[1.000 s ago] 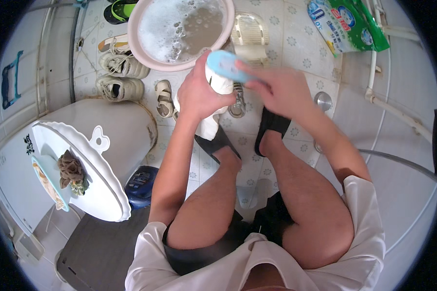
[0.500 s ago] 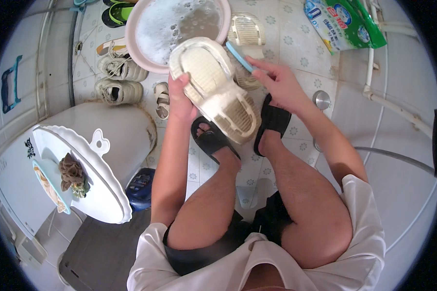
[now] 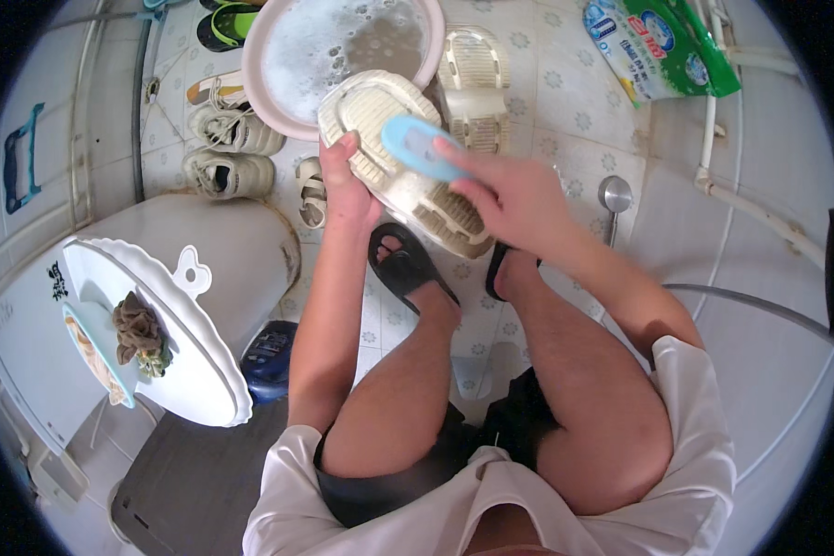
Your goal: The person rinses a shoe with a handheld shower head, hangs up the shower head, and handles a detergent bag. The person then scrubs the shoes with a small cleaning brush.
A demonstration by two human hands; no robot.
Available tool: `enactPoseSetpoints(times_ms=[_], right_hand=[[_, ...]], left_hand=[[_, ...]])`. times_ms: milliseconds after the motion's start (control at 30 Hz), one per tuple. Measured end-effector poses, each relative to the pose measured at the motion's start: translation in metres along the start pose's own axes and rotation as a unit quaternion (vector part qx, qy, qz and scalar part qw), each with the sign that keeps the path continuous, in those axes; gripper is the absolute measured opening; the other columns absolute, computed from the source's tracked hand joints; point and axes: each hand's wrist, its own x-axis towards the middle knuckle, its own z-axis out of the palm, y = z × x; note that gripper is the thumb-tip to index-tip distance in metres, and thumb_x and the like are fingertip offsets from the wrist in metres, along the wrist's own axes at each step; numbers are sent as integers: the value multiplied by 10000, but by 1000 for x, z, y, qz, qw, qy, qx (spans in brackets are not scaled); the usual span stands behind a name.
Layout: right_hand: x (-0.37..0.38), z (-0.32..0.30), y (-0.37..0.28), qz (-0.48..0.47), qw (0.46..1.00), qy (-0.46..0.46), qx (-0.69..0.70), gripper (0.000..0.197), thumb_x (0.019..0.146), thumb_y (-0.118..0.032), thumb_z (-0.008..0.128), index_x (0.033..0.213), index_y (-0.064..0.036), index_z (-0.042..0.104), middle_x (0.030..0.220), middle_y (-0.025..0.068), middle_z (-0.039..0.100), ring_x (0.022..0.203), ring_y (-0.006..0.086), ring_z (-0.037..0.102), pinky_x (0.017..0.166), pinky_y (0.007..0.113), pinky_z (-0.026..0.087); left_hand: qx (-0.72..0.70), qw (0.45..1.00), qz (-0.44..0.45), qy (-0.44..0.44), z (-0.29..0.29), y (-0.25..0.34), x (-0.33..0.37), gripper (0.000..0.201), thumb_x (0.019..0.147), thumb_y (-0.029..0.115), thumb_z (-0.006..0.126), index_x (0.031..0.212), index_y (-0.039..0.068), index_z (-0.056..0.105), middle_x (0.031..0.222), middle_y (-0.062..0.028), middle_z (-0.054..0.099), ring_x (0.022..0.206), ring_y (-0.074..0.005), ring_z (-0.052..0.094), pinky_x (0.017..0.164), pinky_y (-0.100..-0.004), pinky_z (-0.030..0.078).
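Observation:
My left hand (image 3: 347, 193) grips the left edge of a cream slipper (image 3: 360, 104), which is tilted with its ridged sole turned up. In my right hand (image 3: 521, 199) is a light blue scrubbing brush (image 3: 415, 148), lying across the middle of the sole; its bristles are hidden underneath. Behind them, on the tiles, a second cream slipper (image 3: 477, 69) lies sole up. A pink basin (image 3: 256, 83) of sudsy, greyish water stands just beyond the held slipper, whose far end overlaps the rim in view.
To the left stand sneakers (image 3: 227, 174), a strappy sandal (image 3: 311, 195) and green-black footwear (image 3: 227, 28). A green detergent bag (image 3: 663, 51) rests at far right by white pipes (image 3: 760, 204). Below is a floor drain cover (image 3: 613, 194). My feet wear black slides (image 3: 400, 264).
My right hand has brought the brush left and down onto the sole, its blue back now turned up. The held slipper has tilted slightly. My left hand keeps its grip.

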Motion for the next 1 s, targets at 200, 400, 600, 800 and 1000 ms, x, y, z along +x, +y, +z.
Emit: enactPoseSetpoints(times_ms=[200,400,600,800,1000], right_hand=[[28,-12,12,73,993,6,97,433,960,-153,619,1376,-266,582,1146,90,718,738,112,655,678,292,506],[-3,11,10,-26,978,8,207,432,978,-155,600,1406,-163,545,1267,91,675,803,111,591,808,271,504],[34,6,20,-8,968,27,249,406,991,-223,586,1393,-167,560,957,150,703,726,159,607,707,339,498],[7,2,11,58,963,-80,250,420,999,-238,579,1406,-144,546,1097,132,711,898,147,633,834,308,500],[24,2,24,-14,956,14,292,431,992,-233,581,1411,-137,540,1129,162,703,877,158,650,809,319,506]], left_hand=[[36,993,95,-56,8,-22,-6,872,711,343,749,1410,-10,367,1313,-202,535,1187,-325,590,1016,-442,510],[-83,993,54,-63,-19,4,4,808,733,317,704,1400,-10,384,1305,-192,553,1198,-320,584,1026,-446,502],[-15,997,56,-46,10,-14,-10,854,714,310,712,1423,-1,352,1329,-183,528,1218,-313,566,1029,-433,497],[-39,994,72,-70,-4,6,-7,882,693,321,748,1415,4,351,1320,-187,510,1204,-300,560,1013,-424,501],[26,994,94,-57,13,-14,-12,892,689,337,766,1411,9,358,1308,-171,510,1192,-299,563,1022,-416,488]])
